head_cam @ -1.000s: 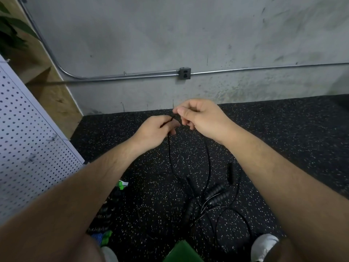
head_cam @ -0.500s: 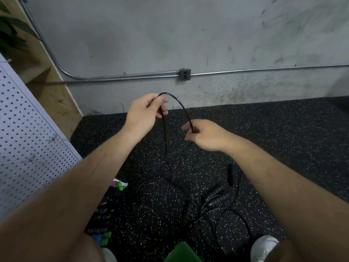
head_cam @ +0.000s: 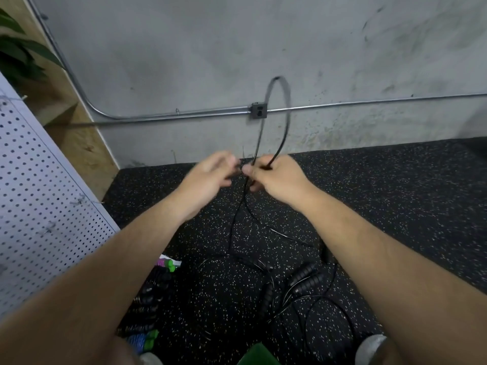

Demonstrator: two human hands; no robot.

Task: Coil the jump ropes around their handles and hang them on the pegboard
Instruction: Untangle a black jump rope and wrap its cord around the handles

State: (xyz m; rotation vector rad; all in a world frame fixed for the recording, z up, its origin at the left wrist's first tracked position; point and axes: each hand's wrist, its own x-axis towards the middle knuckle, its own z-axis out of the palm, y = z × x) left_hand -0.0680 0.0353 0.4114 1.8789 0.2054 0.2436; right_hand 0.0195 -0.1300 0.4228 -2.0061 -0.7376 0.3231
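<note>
Right hand pinches a thin black rope looping toward 12 o'clock; I cannot tell whether the blurred left hand grips it. The rope is likely light and springy, best held near the handles at 5 o'clock.

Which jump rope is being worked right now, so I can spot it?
Find the outlet box on the grey wall. A thin black rope loops up in front of it, pinched in the right hand. It is the only rope lifted; the other ropes lie on the speckled floor.

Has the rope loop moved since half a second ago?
Yes. The rope loop rose: its top was below the wall outlet, now it arches above it.
</note>
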